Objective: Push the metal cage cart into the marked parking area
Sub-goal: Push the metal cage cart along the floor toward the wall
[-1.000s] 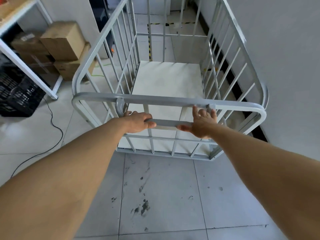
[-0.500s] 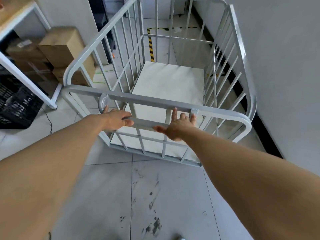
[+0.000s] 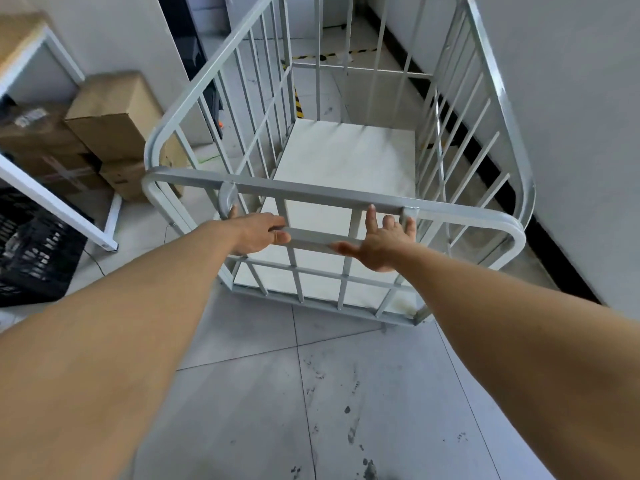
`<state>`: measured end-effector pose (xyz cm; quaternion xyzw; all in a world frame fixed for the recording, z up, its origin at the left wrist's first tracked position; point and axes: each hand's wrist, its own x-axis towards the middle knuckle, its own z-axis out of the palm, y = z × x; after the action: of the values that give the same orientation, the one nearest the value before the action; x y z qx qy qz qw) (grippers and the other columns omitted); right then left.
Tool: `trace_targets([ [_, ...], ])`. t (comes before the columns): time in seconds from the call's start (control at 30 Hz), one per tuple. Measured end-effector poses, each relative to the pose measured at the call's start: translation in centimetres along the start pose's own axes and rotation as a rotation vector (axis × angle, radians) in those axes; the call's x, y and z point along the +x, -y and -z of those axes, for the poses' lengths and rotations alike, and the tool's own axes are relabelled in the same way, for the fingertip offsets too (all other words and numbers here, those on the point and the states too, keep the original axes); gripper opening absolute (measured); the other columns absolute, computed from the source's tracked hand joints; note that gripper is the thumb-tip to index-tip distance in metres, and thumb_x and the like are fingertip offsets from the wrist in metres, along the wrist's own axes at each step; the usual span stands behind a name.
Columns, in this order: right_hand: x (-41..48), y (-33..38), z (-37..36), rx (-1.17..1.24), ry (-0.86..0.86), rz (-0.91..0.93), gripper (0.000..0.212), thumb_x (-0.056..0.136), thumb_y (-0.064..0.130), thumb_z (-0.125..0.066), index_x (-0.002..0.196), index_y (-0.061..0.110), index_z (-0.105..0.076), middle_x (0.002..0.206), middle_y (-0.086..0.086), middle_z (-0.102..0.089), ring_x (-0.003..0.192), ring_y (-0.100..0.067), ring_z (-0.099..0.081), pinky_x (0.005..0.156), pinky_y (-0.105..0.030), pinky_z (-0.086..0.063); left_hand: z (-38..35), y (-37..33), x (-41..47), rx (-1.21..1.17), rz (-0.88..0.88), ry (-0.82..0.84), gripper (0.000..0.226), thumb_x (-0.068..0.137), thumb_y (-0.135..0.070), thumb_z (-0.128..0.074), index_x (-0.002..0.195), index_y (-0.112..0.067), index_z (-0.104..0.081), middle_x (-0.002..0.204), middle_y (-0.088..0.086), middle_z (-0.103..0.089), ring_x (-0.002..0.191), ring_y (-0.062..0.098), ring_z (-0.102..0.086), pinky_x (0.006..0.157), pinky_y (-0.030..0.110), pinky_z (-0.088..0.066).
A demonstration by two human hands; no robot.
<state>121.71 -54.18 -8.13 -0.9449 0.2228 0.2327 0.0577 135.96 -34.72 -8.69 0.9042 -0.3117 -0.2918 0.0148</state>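
Observation:
The grey metal cage cart [image 3: 346, 199] stands on the tiled floor in front of me, its white deck bare. My left hand [image 3: 259, 233] grips the left end of the low handle bar [image 3: 311, 239] on the cart's near side. My right hand [image 3: 381, 245] presses its palm on the right end of that bar, fingers straight and pointing up. Yellow and black floor tape [image 3: 298, 102] shows through the cart's far bars, with another strip [image 3: 346, 53] farther back.
A white wall [image 3: 571, 133] with a black baseboard [image 3: 561, 258] runs close along the cart's right side. On the left are stacked cardboard boxes [image 3: 114, 112], a white rack leg [image 3: 52, 206] and a black crate [image 3: 31, 254]. Scuffed grey tiles lie under me.
The cart has rolled forward and swung slightly, bringing the striped floor tape closer and more into view. Both hands have stayed on the handle bar.

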Motion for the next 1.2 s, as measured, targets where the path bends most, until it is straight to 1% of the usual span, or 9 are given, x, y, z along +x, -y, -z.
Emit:
trace_targets([
  [0.07,1.4,0.5,0.7,0.007,0.003,-0.001,0.107,0.077,0.084,-0.018,0.15,0.016,0.019,0.158,-0.023,-0.011,0.149,-0.031,-0.002,0.115,-0.052,0.014,0.9,0.8,1.2,-0.004,-0.01,-0.007,0.052,0.097,-0.052,-0.034,0.141,-0.025,-0.038,0.147,-0.002,-0.042,0.143,0.023,-0.028,0.116,0.052,0.014],
  [0.17,3.8,0.9,1.9,0.008,0.0,-0.001,0.107,0.077,0.084,-0.019,0.15,0.016,0.019,0.158,-0.022,-0.012,0.149,-0.031,-0.003,0.116,-0.052,0.013,2.4,1.5,3.2,0.015,-0.031,-0.028,0.04,0.097,-0.051,-0.034,0.122,-0.024,-0.05,0.13,0.001,-0.055,0.132,0.025,-0.041,0.115,0.051,0.004],
  [0.33,8.1,0.7,4.1,-0.011,-0.008,0.005,0.107,0.077,0.085,-0.018,0.15,0.017,0.018,0.159,-0.019,-0.011,0.149,-0.031,-0.004,0.118,-0.053,0.011,4.8,2.3,7.4,0.029,-0.032,-0.039,0.025,0.097,-0.052,-0.034,0.095,-0.03,-0.046,0.106,-0.002,-0.056,0.123,0.026,-0.044,0.113,0.047,-0.004],
  [0.5,12.8,-0.3,6.1,0.032,-0.007,0.003,0.109,0.074,0.087,-0.02,0.151,0.019,0.017,0.161,-0.014,0.001,0.149,-0.032,0.004,0.117,-0.053,0.014,7.2,2.3,11.8,0.037,-0.034,-0.073,0.04,0.096,-0.054,-0.035,0.113,-0.024,-0.054,0.114,0.003,-0.057,0.122,0.026,-0.041,0.108,0.041,-0.013],
  [0.67,17.3,-2.2,8.4,0.066,-0.003,-0.028,0.112,0.073,0.087,-0.024,0.151,0.019,0.018,0.161,-0.01,0.009,0.148,-0.032,0.012,0.116,-0.05,0.015,9.9,1.1,16.5,0.029,-0.056,-0.041,0.037,0.096,-0.054,-0.033,0.106,-0.024,-0.052,0.103,-0.001,-0.052,0.117,0.024,-0.039,0.1,0.04,-0.02],
  [0.8,20.9,-4.2,10.1,0.071,-0.018,-0.043,0.112,0.072,0.087,-0.024,0.15,0.019,0.019,0.161,-0.011,0.009,0.148,-0.032,0.012,0.118,-0.05,0.014,11.9,0.0,20.2,-0.002,-0.086,-0.041,0.041,0.096,-0.055,-0.033,0.12,-0.027,-0.051,0.118,-0.002,-0.054,0.119,0.024,-0.036,0.099,0.039,-0.02],
  [0.9,23.4,-5.2,11.3,0.082,-0.03,-0.046,0.112,0.072,0.087,-0.024,0.15,0.019,0.02,0.161,-0.011,0.009,0.148,-0.032,0.013,0.118,-0.049,0.014,13.4,-1.0,22.6,0.023,-0.105,-0.033,0.038,0.097,-0.052,-0.032,0.116,-0.025,-0.051,0.111,-0.001,-0.052,0.119,0.025,-0.036,0.105,0.042,-0.017],
  [1.03,26.9,-6.9,13.2,0.094,-0.028,-0.037,0.113,0.072,0.087,-0.026,0.15,0.02,0.02,0.161,-0.01,0.011,0.147,-0.033,0.015,0.117,-0.05,0.015,15.3,-1.8,25.9,0.03,-0.104,-0.039,0.028,0.097,-0.052,-0.031,0.095,-0.028,-0.045,0.094,-0.003,-0.043,0.106,0.022,-0.035,0.104,0.044,-0.02],
  [1.2,31.1,-9.2,15.4,0.086,-0.021,-0.009,0.113,0.072,0.087,-0.025,0.149,0.02,0.022,0.161,-0.009,0.012,0.148,-0.031,0.014,0.118,-0.051,0.014,17.4,-3.3,30.2,0.023,-0.088,-0.039,0.033,0.096,-0.055,-0.032,0.106,-0.03,-0.049,0.099,-0.006,-0.047,0.111,0.022,-0.036,0.094,0.038,-0.02],
])
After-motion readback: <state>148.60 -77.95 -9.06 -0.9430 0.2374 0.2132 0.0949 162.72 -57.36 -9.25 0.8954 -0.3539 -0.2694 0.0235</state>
